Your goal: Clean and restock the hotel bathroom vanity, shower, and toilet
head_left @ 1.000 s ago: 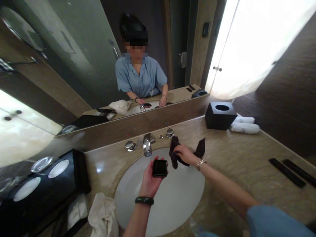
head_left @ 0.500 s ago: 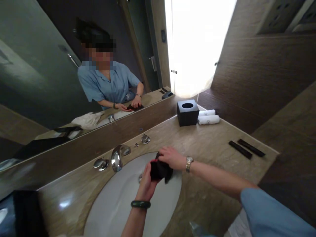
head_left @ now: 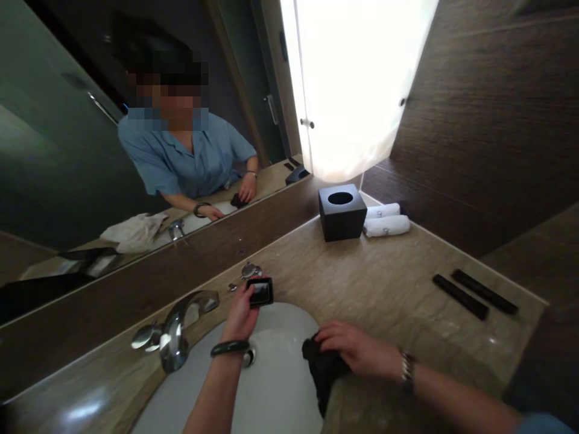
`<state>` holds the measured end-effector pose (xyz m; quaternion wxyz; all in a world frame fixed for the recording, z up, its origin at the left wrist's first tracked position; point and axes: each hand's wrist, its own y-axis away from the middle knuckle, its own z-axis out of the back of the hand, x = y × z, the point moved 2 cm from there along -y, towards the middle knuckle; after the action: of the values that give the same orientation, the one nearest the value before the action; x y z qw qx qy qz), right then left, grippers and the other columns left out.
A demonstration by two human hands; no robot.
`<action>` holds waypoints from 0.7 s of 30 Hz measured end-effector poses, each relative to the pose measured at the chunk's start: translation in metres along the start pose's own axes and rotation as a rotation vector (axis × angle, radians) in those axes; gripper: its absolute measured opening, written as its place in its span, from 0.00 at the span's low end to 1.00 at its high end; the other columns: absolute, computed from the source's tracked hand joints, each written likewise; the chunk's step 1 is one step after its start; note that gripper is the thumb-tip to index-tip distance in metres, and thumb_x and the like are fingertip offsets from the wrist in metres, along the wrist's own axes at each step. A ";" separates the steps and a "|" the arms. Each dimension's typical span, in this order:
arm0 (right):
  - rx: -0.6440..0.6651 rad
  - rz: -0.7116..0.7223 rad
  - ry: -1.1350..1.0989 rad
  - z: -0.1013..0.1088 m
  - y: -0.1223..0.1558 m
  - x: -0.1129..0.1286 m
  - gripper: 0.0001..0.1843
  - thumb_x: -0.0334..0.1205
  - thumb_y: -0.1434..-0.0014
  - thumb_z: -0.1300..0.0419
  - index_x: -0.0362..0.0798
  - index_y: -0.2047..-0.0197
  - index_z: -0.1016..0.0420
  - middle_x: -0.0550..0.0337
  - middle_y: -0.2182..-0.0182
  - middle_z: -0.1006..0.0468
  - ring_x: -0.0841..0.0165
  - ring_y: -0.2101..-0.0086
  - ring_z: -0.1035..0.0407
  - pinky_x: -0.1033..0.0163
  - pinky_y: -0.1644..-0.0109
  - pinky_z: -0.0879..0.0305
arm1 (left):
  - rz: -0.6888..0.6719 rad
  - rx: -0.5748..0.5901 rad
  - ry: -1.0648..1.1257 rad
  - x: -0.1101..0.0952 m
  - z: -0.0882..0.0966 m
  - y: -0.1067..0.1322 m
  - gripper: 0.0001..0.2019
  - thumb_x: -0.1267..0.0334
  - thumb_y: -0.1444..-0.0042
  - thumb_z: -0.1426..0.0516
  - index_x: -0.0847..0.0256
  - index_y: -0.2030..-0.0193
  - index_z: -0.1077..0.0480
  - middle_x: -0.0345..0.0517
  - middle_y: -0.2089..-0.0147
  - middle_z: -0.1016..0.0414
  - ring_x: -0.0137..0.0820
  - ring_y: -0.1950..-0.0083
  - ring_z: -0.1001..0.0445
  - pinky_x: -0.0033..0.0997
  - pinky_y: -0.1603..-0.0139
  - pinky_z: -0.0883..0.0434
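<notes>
Small black square dish [head_left: 261, 292] sits at the fingertips of the left hand [head_left: 241, 312], thumb closed over its near edge, over the back of the white basin [head_left: 275, 383]. Right hand [head_left: 355, 348] half curled atop black cloth [head_left: 326, 371] at basin's right rim; cannot tell whether it grips. Black tissue box [head_left: 342, 216] stands beyond.

Blk cloth [head_left: 326, 369], blk dish [head_left: 261, 293], wht basin [head_left: 278, 367], veined beige ctr. [head_left: 384, 274], wht towels [head_left: 386, 226]
</notes>
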<state>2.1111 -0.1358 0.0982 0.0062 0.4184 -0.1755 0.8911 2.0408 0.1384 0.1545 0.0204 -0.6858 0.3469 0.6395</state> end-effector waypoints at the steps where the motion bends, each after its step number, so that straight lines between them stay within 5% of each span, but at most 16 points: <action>1: -0.107 -0.066 -0.010 0.016 0.023 0.002 0.25 0.23 0.42 0.48 0.52 0.49 0.19 0.55 0.47 0.19 0.64 0.44 0.26 0.53 0.37 0.29 | -0.012 0.014 -0.033 0.002 -0.013 -0.014 0.10 0.75 0.38 0.48 0.65 0.56 0.27 0.46 0.62 0.19 0.27 0.62 0.20 0.23 0.59 0.26; 5: -0.617 -0.291 0.232 0.111 0.063 -0.040 0.22 0.29 0.35 0.50 0.54 0.45 0.22 0.52 0.44 0.21 0.60 0.43 0.27 0.46 0.36 0.29 | -0.104 0.047 -0.253 0.017 -0.068 -0.065 0.13 0.74 0.43 0.45 0.67 0.53 0.25 0.48 0.60 0.20 0.32 0.60 0.21 0.30 0.55 0.25; 8: -0.727 -0.364 0.460 0.141 0.043 -0.089 0.18 0.35 0.36 0.46 0.46 0.46 0.22 0.42 0.44 0.24 0.50 0.41 0.31 0.34 0.35 0.34 | -0.225 0.032 -0.467 0.024 -0.102 -0.095 0.18 0.76 0.44 0.47 0.66 0.47 0.26 0.53 0.53 0.20 0.38 0.51 0.22 0.41 0.44 0.27; 11: -0.610 -0.335 0.506 0.106 0.009 -0.102 0.19 0.31 0.38 0.46 0.43 0.46 0.21 0.39 0.43 0.25 0.50 0.40 0.33 0.34 0.37 0.32 | -0.359 0.062 -0.668 0.025 -0.131 -0.114 0.21 0.78 0.41 0.49 0.67 0.43 0.27 0.60 0.43 0.23 0.42 0.40 0.27 0.46 0.33 0.35; 16: -0.321 -0.022 0.374 -0.003 -0.011 -0.048 0.28 0.20 0.41 0.50 0.51 0.45 0.22 0.50 0.43 0.23 0.57 0.39 0.33 0.45 0.40 0.26 | -0.502 0.059 -0.916 0.027 -0.160 -0.104 0.23 0.77 0.38 0.52 0.78 0.38 0.31 0.75 0.36 0.31 0.53 0.30 0.37 0.56 0.27 0.46; 18: -0.321 0.115 0.363 -0.021 0.003 -0.039 0.29 0.21 0.42 0.49 0.54 0.44 0.23 0.51 0.44 0.21 0.58 0.42 0.30 0.49 0.45 0.23 | -0.544 0.050 -0.975 0.024 -0.158 -0.086 0.23 0.76 0.38 0.49 0.77 0.37 0.31 0.73 0.35 0.31 0.52 0.31 0.36 0.53 0.27 0.44; 21: -0.393 0.218 0.370 -0.012 0.016 -0.065 0.30 0.27 0.41 0.47 0.60 0.40 0.25 0.54 0.45 0.20 0.57 0.48 0.24 0.51 0.53 0.19 | -0.597 0.032 -1.020 0.016 -0.131 -0.050 0.27 0.72 0.40 0.43 0.76 0.33 0.34 0.68 0.34 0.30 0.50 0.32 0.34 0.49 0.27 0.41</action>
<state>2.1415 -0.1379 0.0376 0.0230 0.2179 -0.3846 0.8967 2.1780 0.1074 0.1432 0.3740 -0.3593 0.0949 0.8497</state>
